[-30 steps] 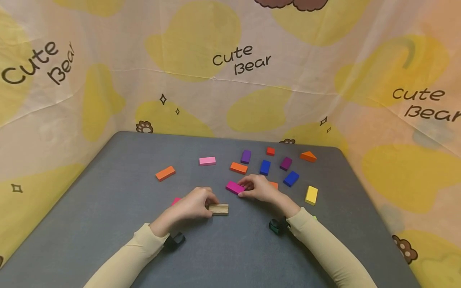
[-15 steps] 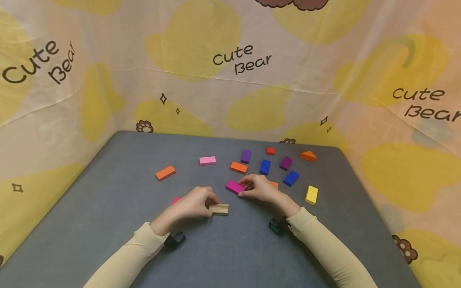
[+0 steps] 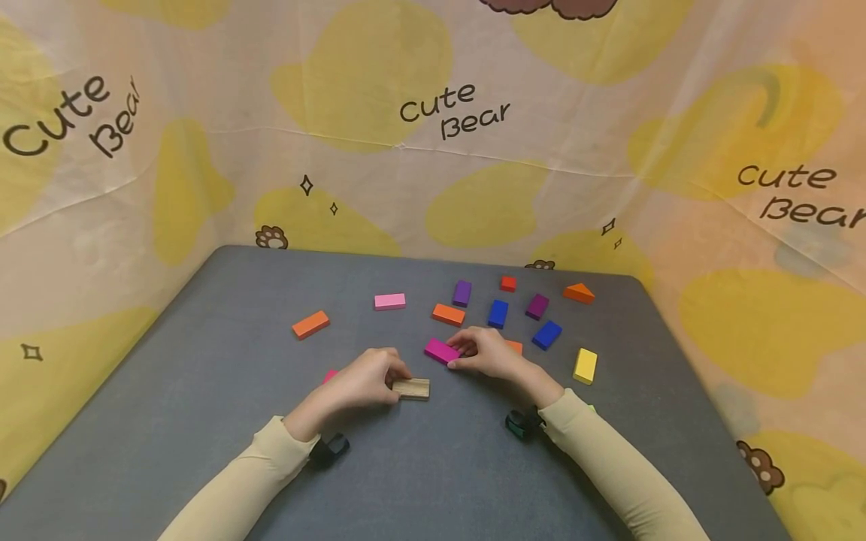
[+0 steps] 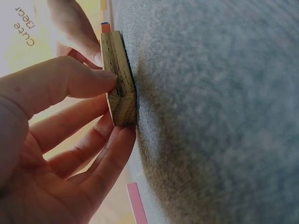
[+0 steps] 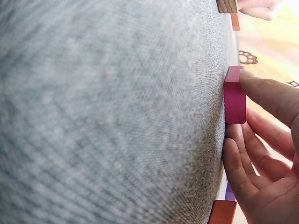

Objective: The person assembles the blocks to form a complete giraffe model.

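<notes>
Near the middle of the table, my left hand (image 3: 361, 379) pinches a bare wooden block (image 3: 414, 388) by its left end. The left wrist view shows the thumb on the face of this grained wooden block (image 4: 120, 70), with fingers behind it and at its near end. To the right and a little farther off, my right hand (image 3: 492, 355) holds a magenta block (image 3: 440, 351) at its right end. In the right wrist view the thumb lies on one end of the magenta block (image 5: 236, 100), fingers at the other. The two blocks are apart.
Beyond the hands lie several coloured blocks, among them a light pink block (image 3: 389, 302), a blue block (image 3: 546, 335) and an orange triangular block (image 3: 579, 294). A yellow block (image 3: 585, 366) sits to the right. My left hand partly hides a pink-red block (image 3: 330, 376).
My left hand and the wooden block have shifted very slightly away from me, and the block's top face shows more. The right hand and the magenta block stay put.
</notes>
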`<state>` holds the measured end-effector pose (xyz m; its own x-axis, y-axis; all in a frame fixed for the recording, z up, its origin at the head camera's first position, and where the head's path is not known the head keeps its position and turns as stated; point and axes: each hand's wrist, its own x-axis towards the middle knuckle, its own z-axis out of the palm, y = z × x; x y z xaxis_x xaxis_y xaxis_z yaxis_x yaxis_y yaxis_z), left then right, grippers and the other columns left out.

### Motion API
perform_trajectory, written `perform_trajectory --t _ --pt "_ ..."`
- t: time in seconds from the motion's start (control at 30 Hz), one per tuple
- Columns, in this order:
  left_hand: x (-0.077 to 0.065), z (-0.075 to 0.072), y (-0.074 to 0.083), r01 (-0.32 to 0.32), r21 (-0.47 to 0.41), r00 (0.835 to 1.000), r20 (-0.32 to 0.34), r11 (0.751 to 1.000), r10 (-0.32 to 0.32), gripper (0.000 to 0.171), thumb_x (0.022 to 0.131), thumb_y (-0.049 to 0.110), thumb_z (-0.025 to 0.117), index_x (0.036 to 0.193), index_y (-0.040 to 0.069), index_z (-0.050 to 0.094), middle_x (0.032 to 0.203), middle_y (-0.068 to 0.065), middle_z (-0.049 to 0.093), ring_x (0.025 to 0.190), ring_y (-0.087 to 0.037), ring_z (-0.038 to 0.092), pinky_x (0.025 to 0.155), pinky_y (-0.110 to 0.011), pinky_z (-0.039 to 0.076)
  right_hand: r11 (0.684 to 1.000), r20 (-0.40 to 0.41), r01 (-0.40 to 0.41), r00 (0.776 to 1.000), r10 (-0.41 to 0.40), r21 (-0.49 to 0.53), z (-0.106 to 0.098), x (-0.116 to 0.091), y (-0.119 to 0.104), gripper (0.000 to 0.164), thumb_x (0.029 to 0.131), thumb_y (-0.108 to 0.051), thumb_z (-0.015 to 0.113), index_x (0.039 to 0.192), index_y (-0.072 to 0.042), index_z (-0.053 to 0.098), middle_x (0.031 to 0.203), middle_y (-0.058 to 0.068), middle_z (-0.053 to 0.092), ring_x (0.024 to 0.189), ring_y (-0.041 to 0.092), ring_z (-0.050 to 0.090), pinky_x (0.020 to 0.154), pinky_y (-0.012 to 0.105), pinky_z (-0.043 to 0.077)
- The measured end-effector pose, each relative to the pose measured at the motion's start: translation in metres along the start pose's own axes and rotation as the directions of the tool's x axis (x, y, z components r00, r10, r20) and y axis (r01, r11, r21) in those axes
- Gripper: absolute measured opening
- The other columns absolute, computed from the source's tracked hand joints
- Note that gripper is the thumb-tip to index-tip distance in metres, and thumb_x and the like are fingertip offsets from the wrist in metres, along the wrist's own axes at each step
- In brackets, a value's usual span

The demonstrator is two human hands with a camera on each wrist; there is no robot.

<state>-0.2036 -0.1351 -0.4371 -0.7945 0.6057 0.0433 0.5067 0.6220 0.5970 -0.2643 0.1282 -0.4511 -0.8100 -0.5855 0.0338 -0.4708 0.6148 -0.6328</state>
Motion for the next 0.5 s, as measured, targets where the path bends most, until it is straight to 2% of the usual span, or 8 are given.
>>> perform_trajectory --t 0.5 --pt "-0.0010 0.0003 -0.0010 0.012 0.015 0.999 -0.030 1.000 -0.011 0.030 0.070 0.003 0.071 0.099 0.009 0.074 0.086 0.001 0.062 0.073 -0.013 0.058 0.064 -0.019 0.045 1.000 0.002 -0.005 1.000 0.005 0.004 -0.0002 -0.0011 -0.0013 0.038 0.080 -0.031 0.075 0.112 -0.011 0.068 0.103 0.003 0.068 0.091 0.013 0.064 0.080 0.030 0.054"
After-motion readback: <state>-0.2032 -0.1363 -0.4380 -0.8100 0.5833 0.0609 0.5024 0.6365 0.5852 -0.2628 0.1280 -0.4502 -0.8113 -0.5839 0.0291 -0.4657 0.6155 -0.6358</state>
